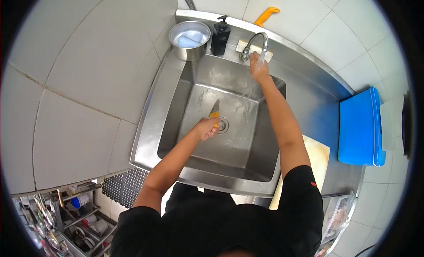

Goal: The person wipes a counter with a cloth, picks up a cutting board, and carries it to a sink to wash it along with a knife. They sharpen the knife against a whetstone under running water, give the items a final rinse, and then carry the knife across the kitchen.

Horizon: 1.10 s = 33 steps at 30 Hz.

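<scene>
My left hand (208,128) is closed around the yellow handle (215,115) of a knife (216,107), low over the sink basin (207,146) and close to the drain (223,125). The blade points away from me, toward the back of the sink. At the back rim, my right hand (259,68) is up at the curved metal faucet (263,36), where water runs down by it. Its fingers are partly hidden by the stream, so I cannot make out whether they grip anything. A pale flat block (241,45) lies behind the faucet.
A metal pot (189,53) with a light blue cloth (188,41) stands at the back left, beside a black pump bottle (220,36). Another yellow handle (266,16) shows against the wall. At right are a cutting board (317,153) and a blue box (360,129).
</scene>
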Each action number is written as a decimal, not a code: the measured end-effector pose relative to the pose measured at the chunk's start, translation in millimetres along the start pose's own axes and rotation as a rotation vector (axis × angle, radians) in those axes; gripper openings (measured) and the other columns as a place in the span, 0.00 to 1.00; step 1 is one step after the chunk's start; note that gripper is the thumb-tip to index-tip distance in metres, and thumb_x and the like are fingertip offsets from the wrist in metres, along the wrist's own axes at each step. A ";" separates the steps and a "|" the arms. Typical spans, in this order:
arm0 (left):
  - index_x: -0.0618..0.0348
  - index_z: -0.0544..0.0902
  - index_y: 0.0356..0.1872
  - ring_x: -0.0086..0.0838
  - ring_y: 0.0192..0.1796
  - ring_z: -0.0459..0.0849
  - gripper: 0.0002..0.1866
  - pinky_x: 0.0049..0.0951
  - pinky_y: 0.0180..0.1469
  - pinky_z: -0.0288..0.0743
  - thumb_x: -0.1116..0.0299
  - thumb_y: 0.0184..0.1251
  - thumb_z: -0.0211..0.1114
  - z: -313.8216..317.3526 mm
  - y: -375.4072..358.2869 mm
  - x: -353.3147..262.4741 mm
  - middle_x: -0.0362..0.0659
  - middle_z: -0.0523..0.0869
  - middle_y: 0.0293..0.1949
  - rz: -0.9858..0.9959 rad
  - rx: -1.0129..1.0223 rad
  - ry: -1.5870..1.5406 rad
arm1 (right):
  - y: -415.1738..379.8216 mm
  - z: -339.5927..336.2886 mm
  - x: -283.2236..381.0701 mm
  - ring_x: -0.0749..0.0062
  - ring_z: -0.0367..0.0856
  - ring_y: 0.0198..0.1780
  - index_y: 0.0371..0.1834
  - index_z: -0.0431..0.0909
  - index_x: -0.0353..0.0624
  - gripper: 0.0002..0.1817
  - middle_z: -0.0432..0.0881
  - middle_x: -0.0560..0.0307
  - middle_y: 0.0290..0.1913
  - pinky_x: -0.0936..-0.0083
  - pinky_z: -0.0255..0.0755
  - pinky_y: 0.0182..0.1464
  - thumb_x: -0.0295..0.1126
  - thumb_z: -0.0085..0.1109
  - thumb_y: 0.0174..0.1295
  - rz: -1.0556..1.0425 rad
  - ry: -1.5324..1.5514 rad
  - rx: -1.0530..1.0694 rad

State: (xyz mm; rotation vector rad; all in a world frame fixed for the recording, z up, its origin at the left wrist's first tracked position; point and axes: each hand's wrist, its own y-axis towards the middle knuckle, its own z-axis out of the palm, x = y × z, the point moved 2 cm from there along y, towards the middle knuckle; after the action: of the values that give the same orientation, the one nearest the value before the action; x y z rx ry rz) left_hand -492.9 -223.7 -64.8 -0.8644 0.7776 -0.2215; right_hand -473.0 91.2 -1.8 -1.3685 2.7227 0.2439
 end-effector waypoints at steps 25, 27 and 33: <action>0.64 0.67 0.57 0.21 0.29 0.78 0.22 0.23 0.33 0.71 0.63 0.68 0.59 72.0 -39.6 45.3 0.40 0.78 0.30 0.211 0.549 0.536 | -276.3 -33.5 53.4 0.55 0.82 0.41 0.57 0.68 0.36 0.22 0.81 0.42 0.40 0.65 0.74 0.44 0.37 0.53 0.63 0.962 1.544 -0.109; 0.65 0.68 0.56 0.21 0.29 0.78 0.22 0.22 0.32 0.71 0.63 0.67 0.60 64.3 -33.1 44.7 0.41 0.79 0.30 0.305 0.544 0.624 | -290.9 -31.8 10.0 0.49 0.80 0.44 0.57 0.70 0.36 0.21 0.81 0.40 0.42 0.63 0.72 0.48 0.38 0.52 0.64 0.822 1.180 -0.301; 0.68 0.71 0.52 0.21 0.24 0.78 0.22 0.23 0.29 0.70 0.63 0.65 0.63 -7.1 23.4 67.7 0.41 0.79 0.27 0.507 0.290 0.820 | -377.9 -36.9 -111.1 0.49 0.75 0.40 0.55 0.76 0.46 0.17 0.78 0.40 0.37 0.61 0.71 0.43 0.30 0.55 0.61 0.722 0.357 -0.393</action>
State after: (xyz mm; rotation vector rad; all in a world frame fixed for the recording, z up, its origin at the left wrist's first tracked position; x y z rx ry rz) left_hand -452.7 -244.9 -120.7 -0.2520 1.6518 -0.2276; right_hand -103.5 -49.6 11.5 -0.4220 3.5162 0.6610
